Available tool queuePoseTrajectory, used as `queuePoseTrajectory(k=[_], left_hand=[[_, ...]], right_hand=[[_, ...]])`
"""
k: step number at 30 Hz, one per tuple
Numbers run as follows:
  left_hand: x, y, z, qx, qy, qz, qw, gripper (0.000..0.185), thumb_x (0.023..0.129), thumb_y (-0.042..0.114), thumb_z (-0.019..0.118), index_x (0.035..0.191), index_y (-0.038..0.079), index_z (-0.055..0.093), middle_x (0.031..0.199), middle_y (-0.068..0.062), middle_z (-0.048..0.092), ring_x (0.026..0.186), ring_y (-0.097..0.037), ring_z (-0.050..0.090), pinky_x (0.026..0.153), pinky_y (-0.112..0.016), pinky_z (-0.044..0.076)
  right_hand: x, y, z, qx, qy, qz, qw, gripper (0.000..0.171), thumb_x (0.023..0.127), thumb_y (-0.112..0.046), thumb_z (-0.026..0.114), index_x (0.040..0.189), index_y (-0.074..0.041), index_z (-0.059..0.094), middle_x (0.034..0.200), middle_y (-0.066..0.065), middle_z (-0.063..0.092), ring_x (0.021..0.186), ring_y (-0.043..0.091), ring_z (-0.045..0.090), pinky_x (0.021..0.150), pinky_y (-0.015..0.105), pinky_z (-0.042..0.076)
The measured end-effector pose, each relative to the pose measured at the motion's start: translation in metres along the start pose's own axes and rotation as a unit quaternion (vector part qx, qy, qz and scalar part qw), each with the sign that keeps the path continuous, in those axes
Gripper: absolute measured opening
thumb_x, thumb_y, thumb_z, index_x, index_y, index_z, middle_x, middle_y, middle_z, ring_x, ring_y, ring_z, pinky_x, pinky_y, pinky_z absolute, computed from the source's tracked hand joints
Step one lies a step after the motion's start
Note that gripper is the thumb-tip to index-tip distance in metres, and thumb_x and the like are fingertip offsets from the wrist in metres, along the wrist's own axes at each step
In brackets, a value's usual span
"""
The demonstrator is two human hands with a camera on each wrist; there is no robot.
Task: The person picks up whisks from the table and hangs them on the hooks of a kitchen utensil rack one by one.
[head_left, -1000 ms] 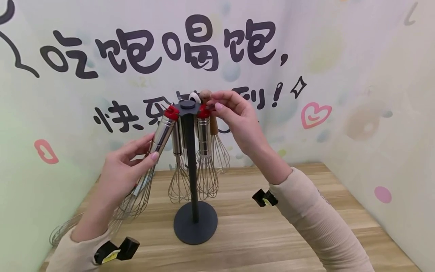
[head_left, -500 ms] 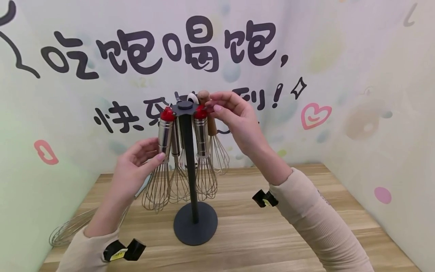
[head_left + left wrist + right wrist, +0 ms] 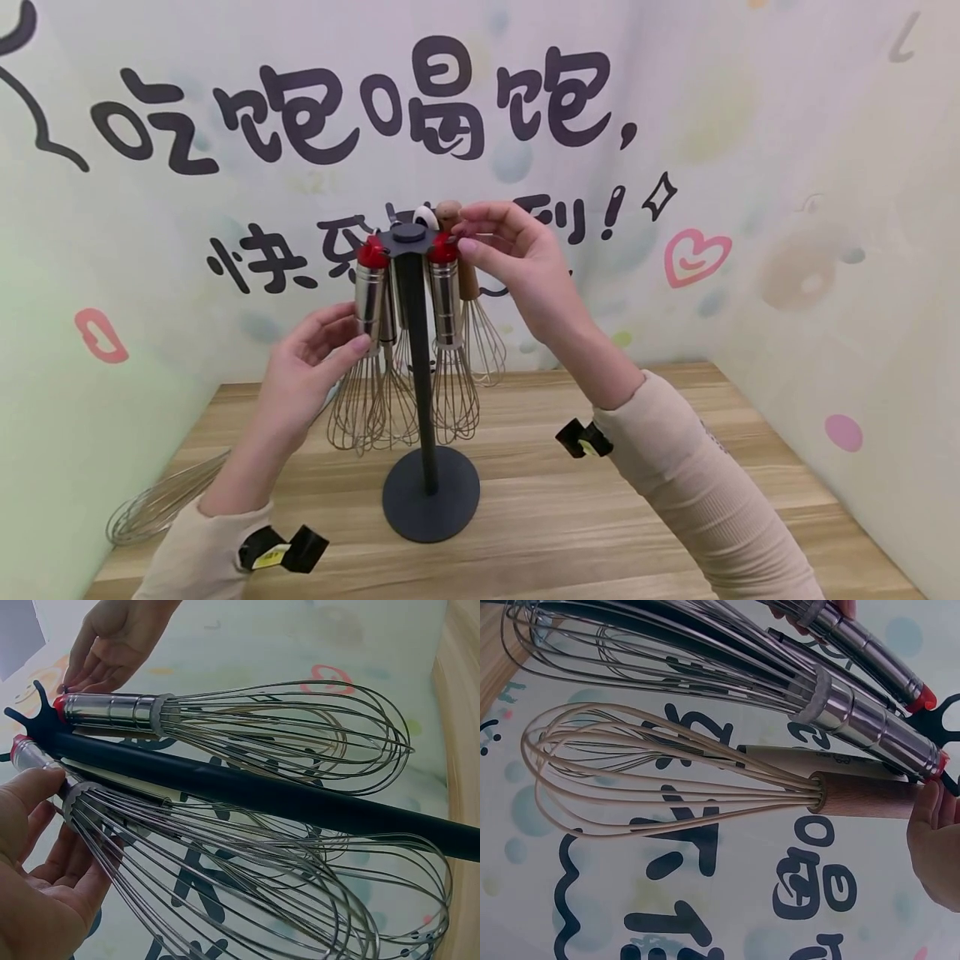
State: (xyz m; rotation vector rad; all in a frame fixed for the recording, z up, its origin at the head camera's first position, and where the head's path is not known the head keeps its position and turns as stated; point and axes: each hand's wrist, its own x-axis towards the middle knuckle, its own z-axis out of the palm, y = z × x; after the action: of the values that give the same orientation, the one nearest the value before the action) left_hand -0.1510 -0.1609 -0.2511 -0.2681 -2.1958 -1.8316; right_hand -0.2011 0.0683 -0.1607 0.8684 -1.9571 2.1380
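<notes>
My left hand (image 3: 303, 367) pinches the steel handle of a red-topped whisk (image 3: 370, 296) between thumb and fingers. That whisk hangs nearly upright at the left of a dark whisk stand (image 3: 431, 508). At the stand's top right, the thumb and forefinger of my right hand (image 3: 528, 267) pinch a hook of the stand, close to the red end of a second steel whisk (image 3: 847, 720). Behind it hangs a whisk with a wooden handle (image 3: 866, 795). Other whisks at the back are partly hidden by the pole and the front whisks.
A loose wire whisk (image 3: 161, 504) lies on the wooden table (image 3: 600, 517) at the left, partly behind my left forearm. A printed wall (image 3: 750, 150) with large dark lettering stands close behind the table.
The left whisk has swung from a slant to nearly upright, with my left hand moving right along with it. The stand's top shifted slightly left. My right hand stays at the hook.
</notes>
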Motion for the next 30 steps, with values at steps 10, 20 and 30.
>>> queuePoseTrajectory(k=[10, 20, 30], left_hand=[[0.0015, -0.0004, 0.0031, 0.01, 0.0, -0.013, 0.9999, 0.05, 0.094, 0.023, 0.061, 0.139, 0.009, 0.045, 0.122, 0.007, 0.054, 0.11, -0.002, 0.053, 0.089, -0.007, 0.046], [0.0013, 0.0, 0.0042, -0.003, 0.003, -0.01, 0.9999, 0.05, 0.094, 0.022, 0.061, 0.139, 0.008, 0.045, 0.121, 0.008, 0.054, 0.109, -0.002, 0.054, 0.089, -0.007, 0.046], [0.0001, 0.0001, 0.0038, 0.0, 0.007, -0.009, 0.9999, 0.049, 0.094, 0.022, 0.061, 0.138, 0.008, 0.046, 0.119, 0.011, 0.055, 0.108, -0.002, 0.054, 0.088, -0.007, 0.046]], right_hand=[[-0.0002, -0.0003, -0.0013, -0.004, -0.009, -0.009, 1.0, 0.036, 0.086, 0.015, 0.054, 0.121, 0.007, 0.052, 0.097, -0.006, 0.064, 0.093, 0.007, 0.062, 0.087, 0.018, 0.052], [0.0045, 0.0013, -0.0035, -0.022, 0.001, -0.029, 0.999, 0.035, 0.085, 0.014, 0.056, 0.12, 0.008, 0.053, 0.098, -0.007, 0.064, 0.097, 0.008, 0.062, 0.087, 0.018, 0.052], [0.0081, 0.0035, -0.0071, -0.03, 0.022, -0.017, 0.999, 0.033, 0.087, 0.001, 0.063, 0.119, 0.004, 0.056, 0.101, -0.005, 0.061, 0.099, 0.012, 0.057, 0.086, 0.016, 0.05]])
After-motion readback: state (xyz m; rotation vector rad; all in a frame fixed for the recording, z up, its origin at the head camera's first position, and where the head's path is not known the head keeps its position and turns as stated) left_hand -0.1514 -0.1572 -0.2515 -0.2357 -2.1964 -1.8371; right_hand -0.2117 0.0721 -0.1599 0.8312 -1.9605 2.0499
